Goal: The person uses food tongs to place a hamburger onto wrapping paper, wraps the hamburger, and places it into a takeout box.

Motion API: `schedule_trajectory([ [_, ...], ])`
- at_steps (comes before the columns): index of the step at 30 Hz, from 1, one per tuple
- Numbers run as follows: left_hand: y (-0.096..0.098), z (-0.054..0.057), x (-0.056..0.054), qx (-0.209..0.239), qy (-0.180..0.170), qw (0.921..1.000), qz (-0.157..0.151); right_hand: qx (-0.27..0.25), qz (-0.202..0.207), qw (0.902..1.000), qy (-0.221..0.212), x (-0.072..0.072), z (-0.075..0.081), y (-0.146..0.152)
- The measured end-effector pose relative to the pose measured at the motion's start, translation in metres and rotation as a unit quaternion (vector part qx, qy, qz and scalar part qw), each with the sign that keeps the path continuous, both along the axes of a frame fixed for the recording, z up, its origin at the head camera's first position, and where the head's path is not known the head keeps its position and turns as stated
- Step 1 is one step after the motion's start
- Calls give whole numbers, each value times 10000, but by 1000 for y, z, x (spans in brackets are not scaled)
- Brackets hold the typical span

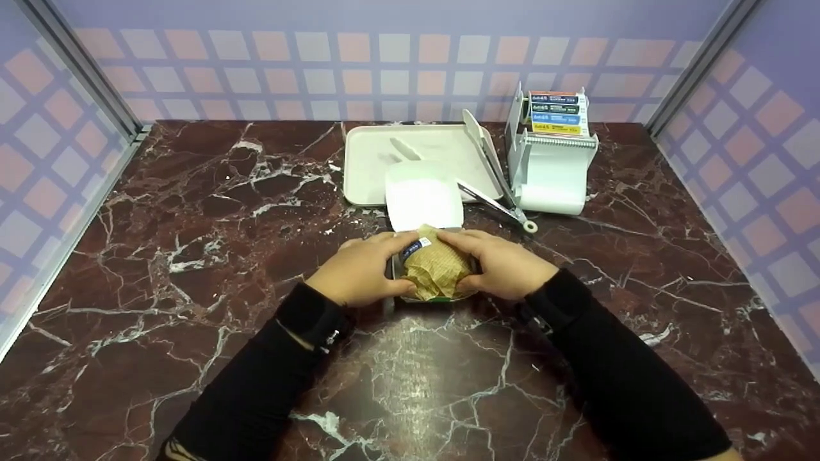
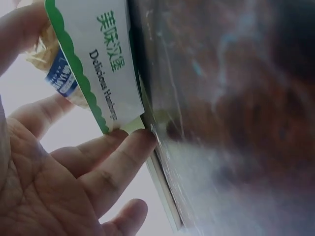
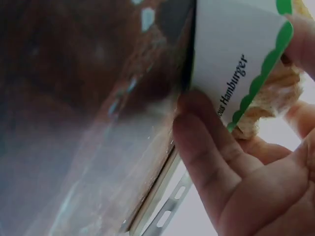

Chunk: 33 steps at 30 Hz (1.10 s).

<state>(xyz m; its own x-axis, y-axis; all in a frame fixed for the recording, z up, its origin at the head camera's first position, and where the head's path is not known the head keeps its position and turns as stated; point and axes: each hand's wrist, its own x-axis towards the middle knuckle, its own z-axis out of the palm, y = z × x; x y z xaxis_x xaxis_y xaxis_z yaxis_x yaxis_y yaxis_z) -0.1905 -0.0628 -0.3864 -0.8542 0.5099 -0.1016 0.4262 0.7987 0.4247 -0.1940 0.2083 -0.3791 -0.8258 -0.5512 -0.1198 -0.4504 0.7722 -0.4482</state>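
Observation:
A hamburger wrapped in tan printed paper [image 1: 439, 266], with a blue and white label on it, sits in an open burger box [image 2: 106, 64]. The box is white with a green scalloped rim and reads "Delicious Hamburger" on its side; its white lid [image 1: 424, 202] is folded back behind. From the left, my left hand [image 1: 362, 269] holds the wrapped hamburger, thumb at the near side and a finger at the far side. Opposite it, my right hand [image 1: 506, 264] holds the other side likewise. In both wrist views, some fingertips touch the box's outer walls.
Behind the box lies a cream tray [image 1: 365, 163] with a pale utensil [image 1: 405, 149] on it. Tongs [image 1: 492, 166] lean across its right edge. Further right stands a label dispenser [image 1: 554, 153] with several coloured rolls or boxes. Patterned wall panels [image 1: 410, 57] enclose the marbled table [image 1: 211, 269].

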Motion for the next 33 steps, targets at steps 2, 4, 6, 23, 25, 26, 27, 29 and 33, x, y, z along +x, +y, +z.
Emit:
schedule_trajectory([
  [2,2,0,1,-4,39,10000,44,77,17,9999,82,1,-1,-3],
  [4,5,0,1,-55,115,9999,83,132,40,9998,163,2,-2,-6],
  [6,7,0,2,-124,207,9996,124,163,83,9995,251,2,-3,-7],
  [23,23,2,14,-714,844,9928,456,-105,54,9997,198,2,-4,-10],
  [25,23,4,14,-748,901,9923,407,-16,-59,9997,241,3,-5,-12],
  [26,23,5,14,-772,923,9921,367,35,-108,9996,257,4,-5,-13],
  [27,22,6,14,-774,919,9922,322,70,-143,9995,270,4,-6,-14],
  [29,19,8,13,-728,769,9941,241,136,-179,9993,307,5,-6,-15],
  [33,13,12,11,-392,188,9987,282,183,-160,9989,395,5,-6,-16],
])
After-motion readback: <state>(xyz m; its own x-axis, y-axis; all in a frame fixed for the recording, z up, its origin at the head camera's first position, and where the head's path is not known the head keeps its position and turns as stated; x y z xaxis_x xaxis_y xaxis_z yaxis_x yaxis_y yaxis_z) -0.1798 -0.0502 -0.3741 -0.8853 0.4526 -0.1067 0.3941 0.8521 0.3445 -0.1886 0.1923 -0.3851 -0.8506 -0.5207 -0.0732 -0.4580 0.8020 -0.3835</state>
